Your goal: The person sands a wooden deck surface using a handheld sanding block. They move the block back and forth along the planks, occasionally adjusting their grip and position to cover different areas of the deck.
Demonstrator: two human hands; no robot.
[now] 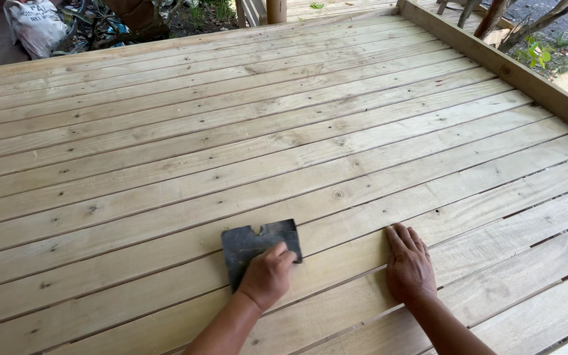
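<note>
**A:** What does the head camera show, looking down?

**B:** A wide deck of pale wooden planks (284,131) running across the view, with narrow gaps between the boards and small dark knots. Two bare hands rest on it near the bottom edge.

**A:** What is the left hand doing?

**B:** The left hand (267,275) presses down on a dark grey sheet of sandpaper (254,244). Its fingers (279,253) are curled loosely over the sheet's near right corner, bearing on it from above. The sheet lies flat on the planks, most of it stretching up and to the left of those fingers, with a small notch in its far edge.

**A:** And the right hand?

**B:** The right hand (409,268) lies palm down on the bare wood, well to the right of the sandpaper. Its fingers (402,238) are stretched out flat and close together, holding nothing.

**A:** Anything else beyond the fingers?

**B:** A raised wooden rail (527,77) borders the deck on the far right. At the far left, past the deck's edge, a white sack (34,26) sits on the ground, beside tangled branches.
</note>
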